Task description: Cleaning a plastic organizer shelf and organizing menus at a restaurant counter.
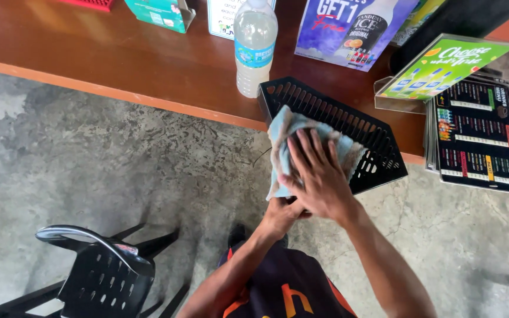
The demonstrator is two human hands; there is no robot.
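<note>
A black slotted plastic basket (378, 141) is tilted over the front edge of a brown wooden counter (148, 70). My right hand (319, 176) lies flat, fingers spread, pressing a light blue and cream cloth (284, 132) against the basket's inner side. My left hand (281, 215) is below it, gripping the basket's lower corner, partly hidden under the right hand.
A clear plastic water bottle (254, 47) stands on the counter just behind the basket. Printed cards and menus (478, 135) sit at the right, with a green box (160, 13) at the back. A black plastic chair (104, 271) stands on the concrete floor at the lower left.
</note>
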